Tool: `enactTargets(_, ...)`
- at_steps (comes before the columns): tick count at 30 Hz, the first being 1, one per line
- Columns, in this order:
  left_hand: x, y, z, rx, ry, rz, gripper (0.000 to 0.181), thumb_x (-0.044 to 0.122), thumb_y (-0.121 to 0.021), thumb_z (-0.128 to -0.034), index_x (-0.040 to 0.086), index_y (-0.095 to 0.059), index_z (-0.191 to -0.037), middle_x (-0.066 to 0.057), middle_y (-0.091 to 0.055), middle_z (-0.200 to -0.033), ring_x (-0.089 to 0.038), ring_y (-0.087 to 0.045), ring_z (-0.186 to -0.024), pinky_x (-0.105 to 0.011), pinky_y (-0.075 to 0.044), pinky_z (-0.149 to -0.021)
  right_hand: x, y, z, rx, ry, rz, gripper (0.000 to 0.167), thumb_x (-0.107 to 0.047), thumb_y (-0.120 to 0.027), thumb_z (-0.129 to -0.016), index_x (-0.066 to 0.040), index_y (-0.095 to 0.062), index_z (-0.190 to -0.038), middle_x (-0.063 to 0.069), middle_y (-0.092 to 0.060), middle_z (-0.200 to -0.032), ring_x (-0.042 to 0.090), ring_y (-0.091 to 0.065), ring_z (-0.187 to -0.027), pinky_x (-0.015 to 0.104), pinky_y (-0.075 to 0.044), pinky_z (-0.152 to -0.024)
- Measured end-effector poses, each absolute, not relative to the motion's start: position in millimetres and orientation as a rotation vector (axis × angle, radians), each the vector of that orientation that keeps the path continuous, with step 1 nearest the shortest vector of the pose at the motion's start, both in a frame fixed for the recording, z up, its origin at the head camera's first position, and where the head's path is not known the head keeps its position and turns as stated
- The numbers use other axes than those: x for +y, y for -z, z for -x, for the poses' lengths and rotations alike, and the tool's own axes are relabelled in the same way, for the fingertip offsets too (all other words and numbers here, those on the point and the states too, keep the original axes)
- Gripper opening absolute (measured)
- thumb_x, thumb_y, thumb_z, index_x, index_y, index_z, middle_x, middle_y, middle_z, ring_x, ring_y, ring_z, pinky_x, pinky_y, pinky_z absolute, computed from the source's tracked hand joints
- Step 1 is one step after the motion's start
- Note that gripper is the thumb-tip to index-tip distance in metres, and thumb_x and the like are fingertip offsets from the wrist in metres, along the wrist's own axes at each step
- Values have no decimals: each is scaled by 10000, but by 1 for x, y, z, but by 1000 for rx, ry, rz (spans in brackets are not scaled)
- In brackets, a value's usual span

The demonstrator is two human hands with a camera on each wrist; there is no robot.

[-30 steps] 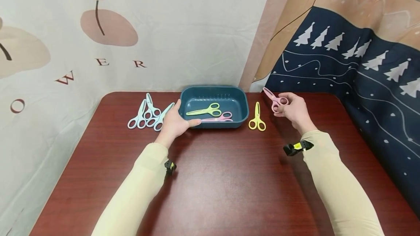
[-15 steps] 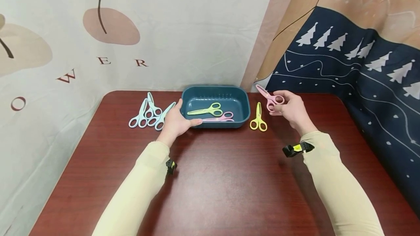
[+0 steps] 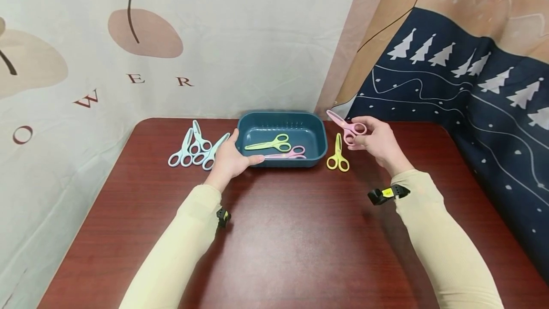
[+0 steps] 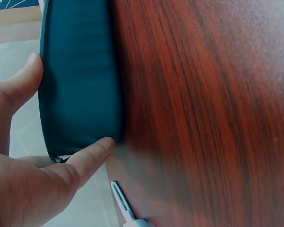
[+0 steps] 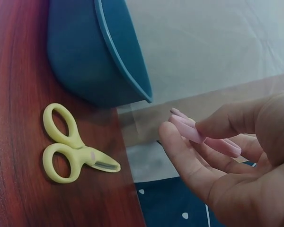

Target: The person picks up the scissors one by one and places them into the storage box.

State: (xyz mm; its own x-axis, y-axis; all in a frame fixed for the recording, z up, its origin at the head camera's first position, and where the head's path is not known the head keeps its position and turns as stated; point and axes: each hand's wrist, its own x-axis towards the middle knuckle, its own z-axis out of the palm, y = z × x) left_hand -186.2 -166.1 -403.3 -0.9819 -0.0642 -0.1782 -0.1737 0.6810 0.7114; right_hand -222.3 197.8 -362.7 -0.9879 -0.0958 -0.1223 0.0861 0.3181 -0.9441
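Observation:
A dark teal basket (image 3: 319, 156) stands at the table's back edge; inside lie green scissors (image 3: 268, 145) and pink scissors (image 3: 296, 153). My left hand (image 3: 229, 160) grips the basket's left end, its thumb at the front rim in the head view; the left wrist view shows fingers on the basket wall (image 4: 80, 75). My right hand (image 3: 379, 144) pinches another pair of pink scissors (image 3: 348, 128) by the handles, raised right of the basket, blades toward it. Yellow scissors (image 3: 338, 159) lie on the table between basket and right hand, also seen in the right wrist view (image 5: 75, 146).
Several light blue scissors (image 3: 186, 150) lie grouped left of my left hand, one partly behind it. The brown table (image 3: 291, 232) reaches toward me. Printed cloth hangs behind the table, pale at left and dark blue (image 3: 429, 89) with white trees at right.
My right hand has moved left with the pink scissors, closer to the basket and over toward the yellow scissors. My left hand keeps its hold on the basket.

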Motion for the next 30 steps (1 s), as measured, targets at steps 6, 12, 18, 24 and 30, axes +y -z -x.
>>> enactTargets(6, -167, 403, 186, 2754, -1169, 196, 1142, 408, -845, -858, 44, -117, -1658, -210, -256, -1682, -381, -248, -1550, -519, -313, -1223, 195, 360, 222, 2408, 1733, 17, 590, 132, -631, -946, 43, -456, -1503, 267, -520, -1287, 85, -709, -804, 322, -623, -784)
enactTargets(12, -167, 403, 186, 2755, -1159, 197, 1145, 419, -844, -857, 47, -117, -1659, -207, -255, -1683, -377, -254, -1549, -515, -324, -1218, 191, 357, 223, 2386, 1732, 34, 578, 138, -628, -942, 30, -472, -1488, 283, -544, -1305, 130, -727, -852, 361, -622, -811)
enactTargets(18, -166, 401, 185, 2754, -1159, 193, 1145, 417, -843, -860, 48, -111, -1659, -204, -249, -1686, -374, -244, -1552, -513, -326, -1217, 187, 354, 225, 2352, 1745, 49, 585, 144, -618, -944, 33, -463, -1498, 280, -531, -1304, 116, -720, -839, 336, -625, -794)
enactTargets(24, -166, 401, 186, 2759, -1146, 194, 1137, 405, -842, -864, 46, -113, -1659, -208, -251, -1684, -373, -241, -1553, -505, -318, -1223, 182, 353, 226, 2351, 1737, 77, 572, 160, -614, -936, 49, -473, -1479, 266, -538, -1270, 103, -707, -821, 328, -625, -798)
enactTargets(30, -166, 399, 185, 2759, -1147, 193, 1133, 402, -842, -866, 46, -113, -1658, -211, -256, -1682, -373, -247, -1552, -504, -317, -1224, 179, 353, 227, 2362, 1710, 89, 558, 177, -603, -926, 48, -495, -1459, 256, -551, -1301, 107, -675, -824, 304, -628, -773)
